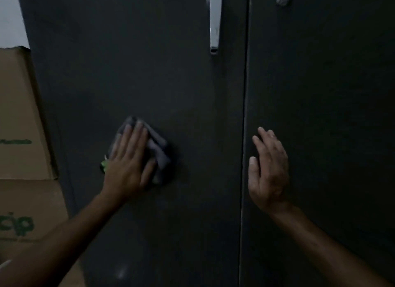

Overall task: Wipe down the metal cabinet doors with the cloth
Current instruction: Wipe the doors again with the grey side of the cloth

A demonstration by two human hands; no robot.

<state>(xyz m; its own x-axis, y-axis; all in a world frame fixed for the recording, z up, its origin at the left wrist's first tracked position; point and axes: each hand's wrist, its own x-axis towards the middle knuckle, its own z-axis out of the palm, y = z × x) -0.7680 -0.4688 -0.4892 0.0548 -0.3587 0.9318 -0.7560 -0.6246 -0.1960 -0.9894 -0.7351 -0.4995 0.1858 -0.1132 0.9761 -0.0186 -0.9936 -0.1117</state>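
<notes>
Dark cabinet doors (149, 83) fill the view; left hand (128, 160) presses cloth (158, 150) flat, right hand (268, 169) rests open, empty; cardboard boxes (19, 115) beside left hand.

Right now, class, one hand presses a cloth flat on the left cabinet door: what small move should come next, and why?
Probably slide the cloth upward toward the handle. The left hand presses it low on the left door, with wide unwiped-looking surface above, while the right hand rests on the right door.
</notes>
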